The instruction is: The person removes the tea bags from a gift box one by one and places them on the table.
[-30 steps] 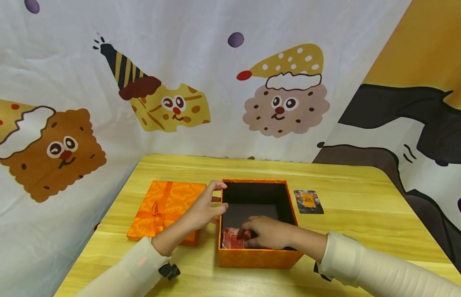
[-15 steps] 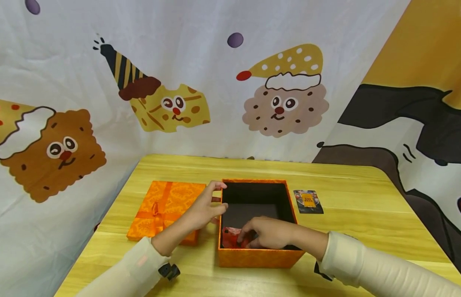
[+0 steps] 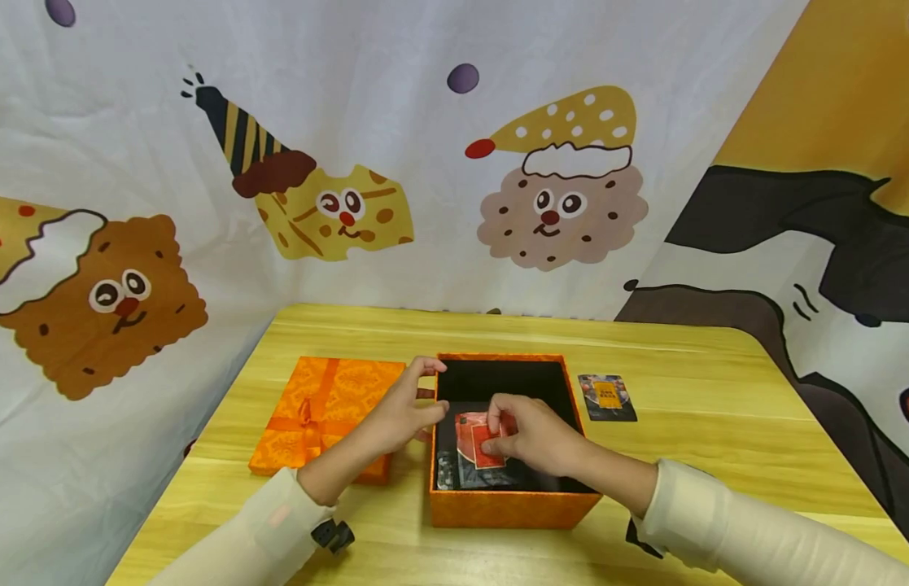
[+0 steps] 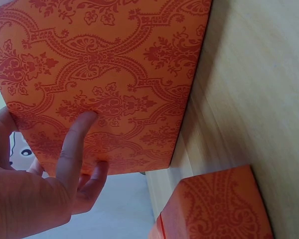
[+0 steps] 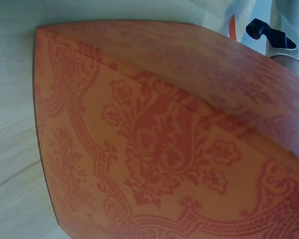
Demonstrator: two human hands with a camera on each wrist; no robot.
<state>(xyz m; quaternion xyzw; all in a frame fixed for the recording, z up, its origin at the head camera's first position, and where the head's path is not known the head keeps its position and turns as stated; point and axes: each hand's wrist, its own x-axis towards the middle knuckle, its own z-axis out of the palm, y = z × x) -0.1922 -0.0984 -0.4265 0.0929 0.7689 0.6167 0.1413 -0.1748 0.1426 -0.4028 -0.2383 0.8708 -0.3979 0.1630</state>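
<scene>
An orange damask-patterned gift box (image 3: 509,511) stands without its lid, its inside black. My left hand (image 3: 406,411) holds its left wall at the rim; in the left wrist view, fingers (image 4: 74,144) press the orange outer side. Inside the box, my right hand (image 3: 530,435) pinches a small flat red printed packet (image 3: 472,435) between thumb and fingers. Beneath it, a dark printed packet (image 3: 483,478) lies near the front left corner. The right wrist view shows the outer walls of the box (image 5: 159,139), which hide the right hand there.
The orange lid (image 3: 359,382) with its ribbon bow lies left of the box. On the right, a dark flat packet (image 3: 608,397) with a yellow label lies on the wooden table (image 3: 703,439). A cartoon-printed cloth (image 3: 425,293) hangs behind the table.
My right hand has lifted the red packet from the front left corner of the box and moved it slightly back, uncovering the dark packet. The left hand has stayed at the rim.
</scene>
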